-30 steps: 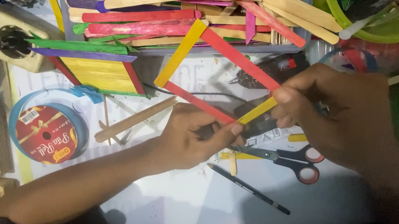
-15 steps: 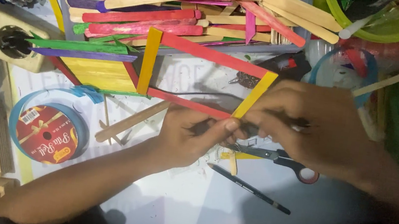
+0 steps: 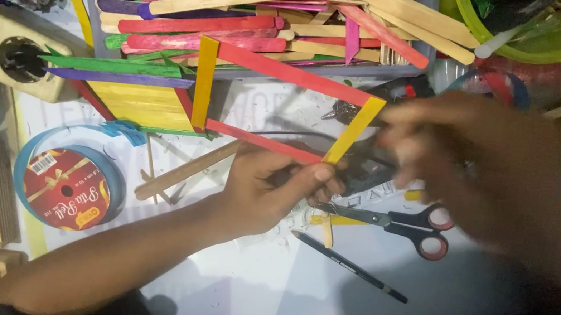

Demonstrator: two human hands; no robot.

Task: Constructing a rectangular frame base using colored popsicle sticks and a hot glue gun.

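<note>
Now left hand [image 3: 269,192] pinches stick frame [image 3: 280,103] at lower red stick; right hand [image 3: 481,169] blurred at yellow corner, grip unclear; scissors [image 3: 394,223] below.

The stick frame [image 3: 280,103] is flat painted wood, its red and yellow faces matt and smooth. The heap of craft sticks [image 3: 278,13] behind it is the same wood, some painted, some left bare and pale. The scissors [image 3: 394,223] have shiny metal blades and glossy red plastic handles. The ribbon spool [image 3: 67,186] is glossy, with a printed paper label. The table cover [image 3: 264,278] looks like smooth white paper. The bowl [image 3: 550,30] is translucent green plastic.
</note>
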